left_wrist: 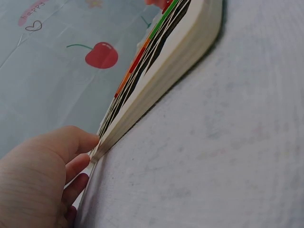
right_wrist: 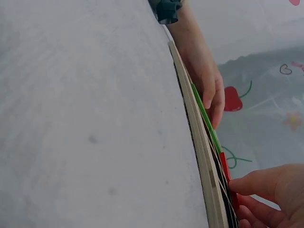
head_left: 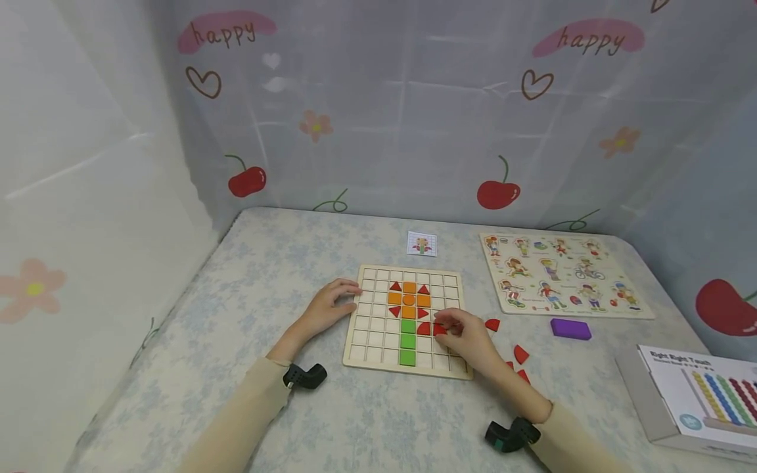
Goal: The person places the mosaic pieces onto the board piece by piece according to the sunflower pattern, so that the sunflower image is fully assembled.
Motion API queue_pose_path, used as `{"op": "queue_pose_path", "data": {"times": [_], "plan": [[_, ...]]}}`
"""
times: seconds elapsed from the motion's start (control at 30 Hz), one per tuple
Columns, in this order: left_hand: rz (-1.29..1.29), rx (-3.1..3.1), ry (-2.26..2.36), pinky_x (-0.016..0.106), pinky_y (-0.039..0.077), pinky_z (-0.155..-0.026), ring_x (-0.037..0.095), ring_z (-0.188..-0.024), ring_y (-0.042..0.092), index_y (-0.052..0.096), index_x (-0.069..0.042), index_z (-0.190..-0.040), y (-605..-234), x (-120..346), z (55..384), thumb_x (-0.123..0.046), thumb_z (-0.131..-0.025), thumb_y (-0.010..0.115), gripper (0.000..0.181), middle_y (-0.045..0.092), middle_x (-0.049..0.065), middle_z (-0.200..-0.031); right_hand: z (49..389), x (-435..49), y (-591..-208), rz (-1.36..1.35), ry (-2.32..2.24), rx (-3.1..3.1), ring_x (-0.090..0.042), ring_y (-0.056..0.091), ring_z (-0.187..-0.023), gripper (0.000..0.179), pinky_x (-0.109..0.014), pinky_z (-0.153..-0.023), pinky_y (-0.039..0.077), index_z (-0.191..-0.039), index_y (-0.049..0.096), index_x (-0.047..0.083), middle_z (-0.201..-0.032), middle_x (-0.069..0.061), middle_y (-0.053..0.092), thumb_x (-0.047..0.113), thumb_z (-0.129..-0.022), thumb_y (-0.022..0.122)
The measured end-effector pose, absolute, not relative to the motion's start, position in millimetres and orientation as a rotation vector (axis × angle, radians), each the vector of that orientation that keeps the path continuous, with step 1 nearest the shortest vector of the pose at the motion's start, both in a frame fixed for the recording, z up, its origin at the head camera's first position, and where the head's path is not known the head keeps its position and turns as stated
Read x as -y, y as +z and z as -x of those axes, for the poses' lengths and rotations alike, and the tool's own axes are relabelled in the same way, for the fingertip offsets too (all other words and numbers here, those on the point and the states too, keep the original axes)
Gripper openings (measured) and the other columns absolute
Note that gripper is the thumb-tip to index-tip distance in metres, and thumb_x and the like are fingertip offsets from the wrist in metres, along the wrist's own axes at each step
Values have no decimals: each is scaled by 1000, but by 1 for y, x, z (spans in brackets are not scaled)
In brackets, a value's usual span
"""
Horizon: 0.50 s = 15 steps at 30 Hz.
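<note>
A wooden grid board (head_left: 375,355) lies on the table with flat coloured pieces in its cells. Orange squares (head_left: 409,288) surround an orange circle (head_left: 409,300), with red triangles (head_left: 395,287) at the corners. Below runs a column of three green squares (head_left: 407,341). My right hand (head_left: 470,338) pinches a red quarter-circle piece (right_wrist: 233,198) between thumb and fingers, low over the board, beside another red piece (head_left: 423,328) right of the green column. At the board's left edge, my left hand (head_left: 324,307) rests its relaxed fingertips (left_wrist: 88,141) on the rim.
Several loose red pieces (head_left: 520,354) lie right of the board, some partly hidden by my right forearm. A small pattern card (head_left: 422,244) is behind the board. Further right are a wooden picture puzzle (head_left: 568,309), a purple block (head_left: 570,329) and a white box (head_left: 674,401).
</note>
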State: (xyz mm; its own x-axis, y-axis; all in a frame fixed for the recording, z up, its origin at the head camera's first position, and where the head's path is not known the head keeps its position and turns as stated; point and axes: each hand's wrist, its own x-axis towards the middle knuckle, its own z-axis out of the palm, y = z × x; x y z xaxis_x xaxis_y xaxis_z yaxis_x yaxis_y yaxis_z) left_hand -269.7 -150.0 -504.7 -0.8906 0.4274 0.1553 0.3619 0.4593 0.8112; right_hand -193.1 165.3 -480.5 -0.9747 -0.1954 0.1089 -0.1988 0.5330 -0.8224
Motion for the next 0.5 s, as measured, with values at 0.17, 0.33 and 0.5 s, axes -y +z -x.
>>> {"op": "queue_pose_path", "data": {"times": [0.17, 0.33, 0.5], "plan": [[-733, -2638, 1424, 51, 37, -110, 31, -133, 44, 63, -11, -122, -504, 150, 269, -15, -93, 62, 30, 52, 9, -136, 194, -164, -484, -351, 1470, 2734, -20, 61, -90, 31, -16, -74, 52, -109, 66, 3, -100, -9, 69, -1, -78, 73], [-727, -2648, 1419, 51, 37, -110, 30, -133, 45, 64, -11, -121, -506, 151, 271, -15, -93, 62, 29, 53, 8, -135, 195, -166, -484, -361, 1491, 2727, -20, 61, -89, 28, -17, -74, 52, -108, 67, 3, -99, -10, 68, -1, -80, 72], [-736, -2638, 1428, 51, 37, -110, 31, -133, 44, 64, -10, -122, -506, 150, 270, -15, -93, 62, 30, 53, 9, -136, 197, -181, -479, -298, 1431, 2696, -23, 61, -90, 26, -21, -74, 52, -108, 66, 2, -101, -13, 68, -1, -83, 69]]}}
